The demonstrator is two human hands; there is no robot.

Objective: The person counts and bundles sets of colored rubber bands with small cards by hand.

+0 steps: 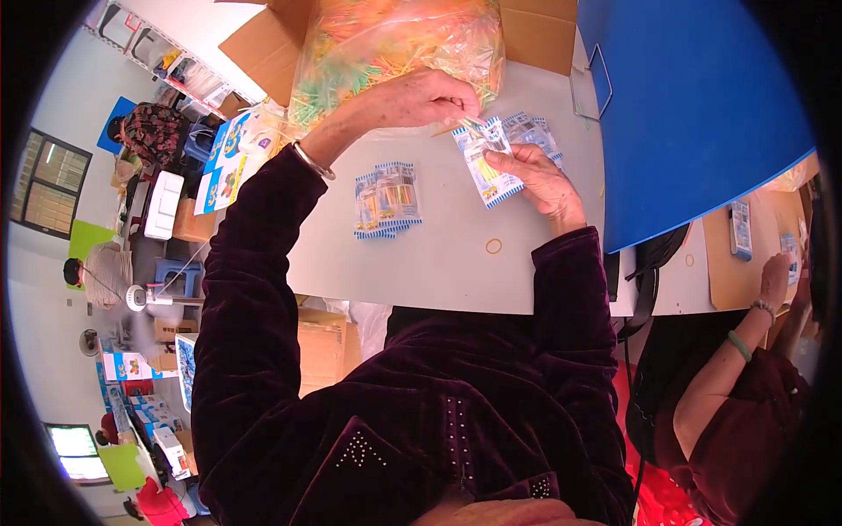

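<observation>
Head view: left hand [428,98] pinched narrow at the packet's [488,167] top, right hand [537,181] gripping the packet.

You get a bright, pink-tinged view, with glare on the plastic bag [421,44] and bowed, blackened edges.

Noted to my right: blue panel [702,105], edge curved. To my left: blue stool [178,277], dark-framed window [53,183], person in patterned top [156,135].

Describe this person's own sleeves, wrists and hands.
The left sleeve and right sleeve are long, dark purple and velvety. The left hand, gloveless, has a pale metallic bangle at its wrist; the right hand, also gloveless, shows none.
</observation>
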